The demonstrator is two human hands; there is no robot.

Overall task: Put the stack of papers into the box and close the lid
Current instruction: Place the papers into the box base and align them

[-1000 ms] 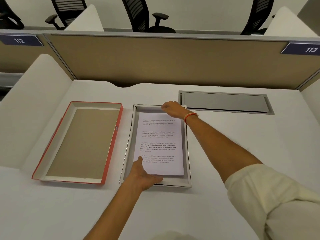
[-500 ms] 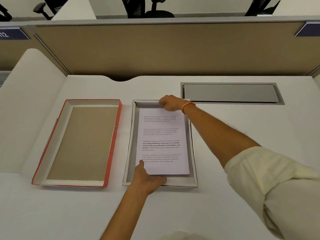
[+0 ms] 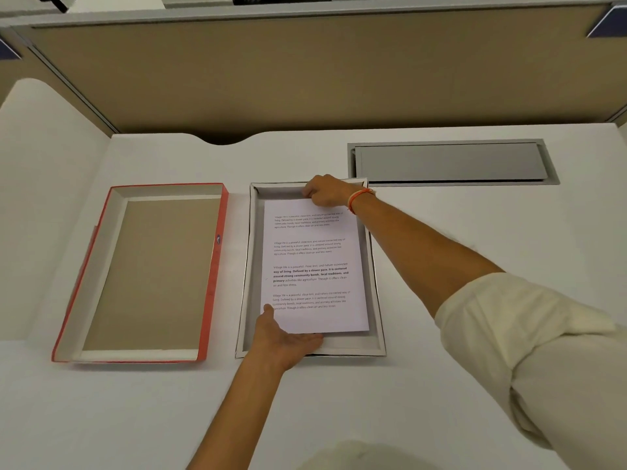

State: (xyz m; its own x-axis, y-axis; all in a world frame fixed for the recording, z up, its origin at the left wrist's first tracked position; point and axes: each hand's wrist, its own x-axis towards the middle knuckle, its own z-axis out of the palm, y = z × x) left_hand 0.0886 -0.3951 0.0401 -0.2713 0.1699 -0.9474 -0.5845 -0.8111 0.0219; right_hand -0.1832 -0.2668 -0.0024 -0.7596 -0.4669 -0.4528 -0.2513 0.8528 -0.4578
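A stack of white printed papers [image 3: 314, 266] lies inside a shallow grey-white box [image 3: 376, 279] at the middle of the desk. My left hand [image 3: 283, 339] grips the stack's near left corner, thumb on top and fingers beneath. My right hand [image 3: 327, 191], with an orange band at the wrist, pinches the stack's far edge over the box's far wall. The red-edged lid [image 3: 213, 266] lies upside down just left of the box, its brown inside facing up.
A grey metal cable flap [image 3: 451, 162] is set into the desk behind and right of the box. A tan partition [image 3: 305, 79] runs along the back, and a white side divider [image 3: 40, 171] stands at the left.
The papers have settled lower into the box, both hands staying on the same ends. The camera has tilted down and closer.
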